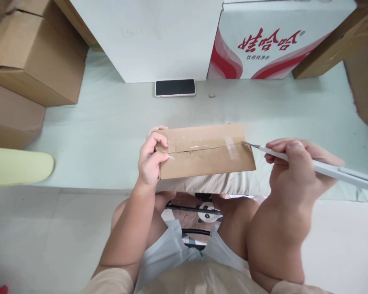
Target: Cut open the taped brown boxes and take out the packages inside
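Observation:
A small brown cardboard box (202, 163) with a taped seam along its upper face is tilted toward me near the table's front edge. My left hand (151, 157) is closed around its left end, thumb and fingers on the edge. In my right hand (297, 163) is a white utility knife (325, 168), fingers wrapped around its handle. Its thin metal blade points left, and the tip touches the right end of the seam, beside a strip of clear tape (232, 148). Part of the seam near the middle looks ragged.
A phone (175, 87) lies face up behind the box, with a small brown scrap (212, 95) to its right. White cartons (165, 41) line the back. Brown cardboard boxes (49, 57) stand at the left. A pale green rounded object (18, 166) juts in from the left.

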{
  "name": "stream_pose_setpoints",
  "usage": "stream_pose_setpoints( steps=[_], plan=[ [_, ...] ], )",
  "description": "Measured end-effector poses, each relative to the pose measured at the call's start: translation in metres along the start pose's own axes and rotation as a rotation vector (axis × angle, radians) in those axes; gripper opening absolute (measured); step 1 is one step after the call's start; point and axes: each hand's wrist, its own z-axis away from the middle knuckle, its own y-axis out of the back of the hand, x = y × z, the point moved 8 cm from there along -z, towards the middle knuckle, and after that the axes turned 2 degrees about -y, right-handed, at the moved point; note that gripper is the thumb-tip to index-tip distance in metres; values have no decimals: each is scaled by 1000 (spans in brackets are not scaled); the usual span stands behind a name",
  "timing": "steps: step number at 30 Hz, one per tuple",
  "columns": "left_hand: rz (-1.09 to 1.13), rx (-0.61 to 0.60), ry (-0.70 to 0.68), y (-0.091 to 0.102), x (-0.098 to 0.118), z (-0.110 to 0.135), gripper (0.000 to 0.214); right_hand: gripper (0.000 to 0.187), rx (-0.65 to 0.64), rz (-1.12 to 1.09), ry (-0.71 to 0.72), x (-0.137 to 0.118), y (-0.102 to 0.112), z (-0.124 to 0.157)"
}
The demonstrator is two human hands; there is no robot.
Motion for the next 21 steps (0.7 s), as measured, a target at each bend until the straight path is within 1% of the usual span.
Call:
stream_pose_setpoints(
  steps=[2,5,6,8,10,12,16,21],
  plan=[
    [-9,-7,-9,0,0,0,21,20,26,-8,-1,3,5,-4],
    [-4,-18,-14,0,-2,-1,21,23,56,-100,-13,8,8,-6],
    [-1,-18,-14,0,-2,-1,21,26,47,-135,-17,9,6,-6],
    [3,-17,-13,1,-3,0,22,31,-13,-174,-39,11,-1,-4],
    [6,-17,-7,1,-4,0,22,32,-70,-165,-81,14,-10,-1],
    [13,-13,1,1,-5,0,22,31,-85,-144,-137,17,-15,-1],
    [39,-3,6,1,-5,0,22,33,-88,-138,-201,21,-21,-9],
    [22,-32,7,0,-5,1,21,37,-171,-120,-236,26,-32,-22]
  ],
)
